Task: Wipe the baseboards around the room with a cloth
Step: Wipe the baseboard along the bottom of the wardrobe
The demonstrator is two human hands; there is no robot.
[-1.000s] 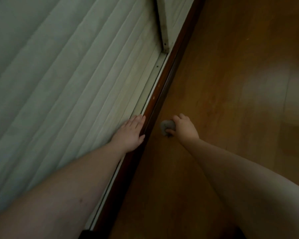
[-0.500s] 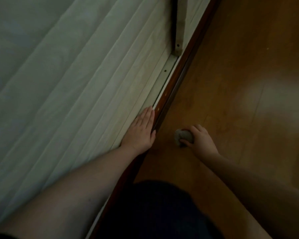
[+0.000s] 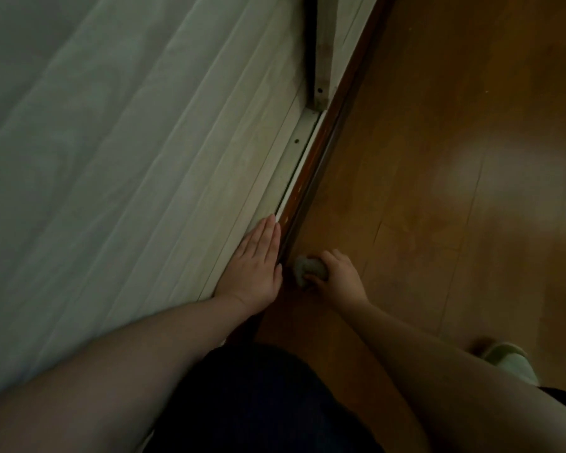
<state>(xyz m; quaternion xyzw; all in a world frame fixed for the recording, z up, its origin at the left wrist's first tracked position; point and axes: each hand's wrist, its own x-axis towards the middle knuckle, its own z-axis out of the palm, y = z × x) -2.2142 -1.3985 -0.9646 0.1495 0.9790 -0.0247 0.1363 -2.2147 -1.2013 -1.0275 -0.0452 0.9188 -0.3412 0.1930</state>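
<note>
Both hands are low at the foot of the wall. The left hand (image 3: 254, 266) lies flat, with straight fingers held together, pressing on the pale ribbed panel (image 3: 151, 178) that slopes down the left side of the view. Its fingertips reach the narrow white metal track (image 3: 299, 158) at the bottom edge of this panel. This hand holds nothing.

The right hand (image 3: 337, 276) has curled fingers and grips a small grey crumpled cloth (image 3: 307, 268), bunched into a round lump. The cloth sticks out on the left of the fingers, very near the dark red-brown wooden baseboard (image 3: 311, 178), at the line where it meets the floor. I cannot tell for sure if the cloth touches the wood, because this place is in shadow.

The baseboard is a long, narrow, glossy strip that runs diagonally from the upper middle down to the hands. It has some small light spots on its surface. The panel beside it looks matt, with long parallel grooves, and the track carries two small dark screw holes. Higher up, a pale vertical frame post (image 3: 322, 53) stands on the track.

The orange-brown wooden plank floor (image 3: 438, 158) is smooth and shows a soft bright reflection at the right. A pale green slipper (image 3: 510, 361) is seen at the lower right, and dark blue clothing (image 3: 258, 403) fills the bottom centre between the bare forearms. The room is dim.
</note>
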